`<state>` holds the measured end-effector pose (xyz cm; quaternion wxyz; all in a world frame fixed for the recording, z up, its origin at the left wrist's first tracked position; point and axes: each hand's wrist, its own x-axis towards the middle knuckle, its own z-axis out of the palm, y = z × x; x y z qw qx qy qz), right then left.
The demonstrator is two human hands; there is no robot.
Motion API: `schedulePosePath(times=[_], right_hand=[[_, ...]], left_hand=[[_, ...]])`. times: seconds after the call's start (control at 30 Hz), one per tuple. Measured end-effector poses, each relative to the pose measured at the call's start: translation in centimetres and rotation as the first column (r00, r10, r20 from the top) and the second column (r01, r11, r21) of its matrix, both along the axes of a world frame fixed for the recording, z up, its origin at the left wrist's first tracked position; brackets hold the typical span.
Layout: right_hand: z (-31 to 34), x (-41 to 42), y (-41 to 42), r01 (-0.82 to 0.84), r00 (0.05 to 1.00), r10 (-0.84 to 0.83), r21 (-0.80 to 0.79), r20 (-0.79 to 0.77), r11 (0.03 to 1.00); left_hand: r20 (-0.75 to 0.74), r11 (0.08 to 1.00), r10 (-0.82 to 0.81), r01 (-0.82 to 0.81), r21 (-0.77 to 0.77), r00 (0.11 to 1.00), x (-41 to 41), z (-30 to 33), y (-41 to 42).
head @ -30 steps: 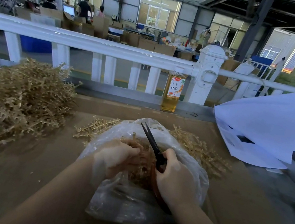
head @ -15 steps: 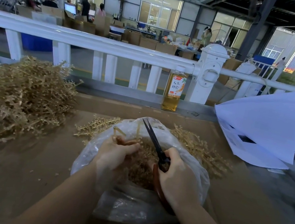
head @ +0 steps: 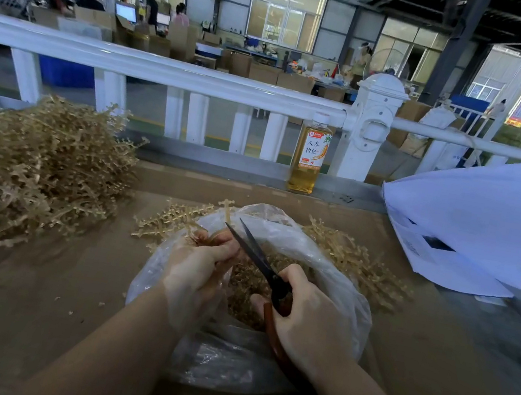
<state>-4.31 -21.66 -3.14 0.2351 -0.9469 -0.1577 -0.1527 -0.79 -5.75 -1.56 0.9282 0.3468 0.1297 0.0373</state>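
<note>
The label on the bottle (head: 304, 177) reads 人参枸杞 in black; the print on the paper sheets (head: 463, 226) is too small to read.

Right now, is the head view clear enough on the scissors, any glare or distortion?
Head view: scissors sharp, dark against the bag; bag film veils the left hand pinching a sprig; wide-angle lens bows the railing; far doorway is blown out.

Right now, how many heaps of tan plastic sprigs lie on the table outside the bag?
3: a large tan sprig heap at left, a small heap behind the clear plastic bag's left side, another heap behind its right. The bag may hide a link between those two.
</note>
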Motion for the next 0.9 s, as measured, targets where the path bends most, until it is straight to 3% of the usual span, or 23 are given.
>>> schedulePosePath(times=[0.27, 0.57, 0.9], right_hand=[[-0.04, 0.18, -0.22, -0.039, 0.999, 0.039, 0.011, -0.002, 0.999], [0.27, 0.57, -0.29, -0.079, 0.995, 0.079, 0.006, -0.057, 0.997], [0.29, 0.63, -0.29, -0.092, 0.995, 0.091, -0.042, -0.035, 0.995]], left_hand=[[0.013, 0.998, 0.025, -0.024, -0.050, 1.000, 0.30, -0.22, 0.54], [-0.085, 0.983, -0.019, 0.034, 0.183, 0.996, 0.21, -0.48, 0.60], [-0.075, 0.980, -0.071, 0.084, 0.182, 0.995, -0.02, -0.15, 0.47]])
